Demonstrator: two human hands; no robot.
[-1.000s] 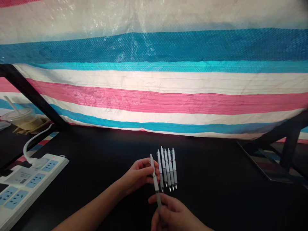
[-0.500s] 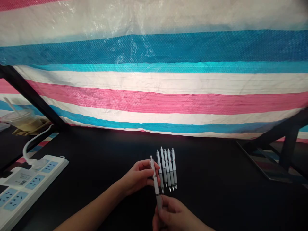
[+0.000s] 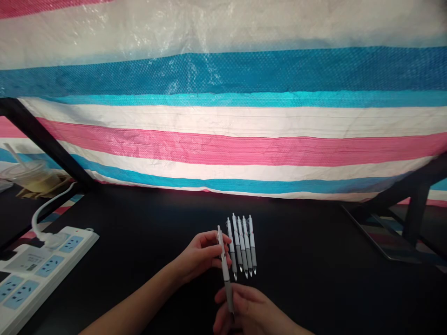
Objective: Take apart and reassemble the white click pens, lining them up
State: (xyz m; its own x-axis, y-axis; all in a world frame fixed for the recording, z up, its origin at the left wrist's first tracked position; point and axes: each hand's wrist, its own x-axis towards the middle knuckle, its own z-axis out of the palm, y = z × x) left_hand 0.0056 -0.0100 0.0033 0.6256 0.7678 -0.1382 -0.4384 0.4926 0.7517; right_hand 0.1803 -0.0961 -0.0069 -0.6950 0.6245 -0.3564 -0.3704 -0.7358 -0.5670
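Note:
A white click pen (image 3: 224,265) with a grey grip stands nearly upright between both hands. My left hand (image 3: 201,255) pinches its upper barrel. My right hand (image 3: 249,311) is closed round its grey lower end, near the bottom edge of the view. Just to the right, several matching white pens (image 3: 241,245) lie side by side on the black table (image 3: 146,242), tips pointing toward me.
A white power strip (image 3: 38,270) with a plugged-in white cable lies at the left. A lidded plastic cup (image 3: 30,174) with a straw stands far left. A striped pink, blue and white tarp (image 3: 223,121) hangs behind. A dark phone-like slab (image 3: 380,237) lies at the right by black frame bars.
The held pen has shifted slightly down and my right hand's fingers have moved on its lower end. The row of pens has not moved.

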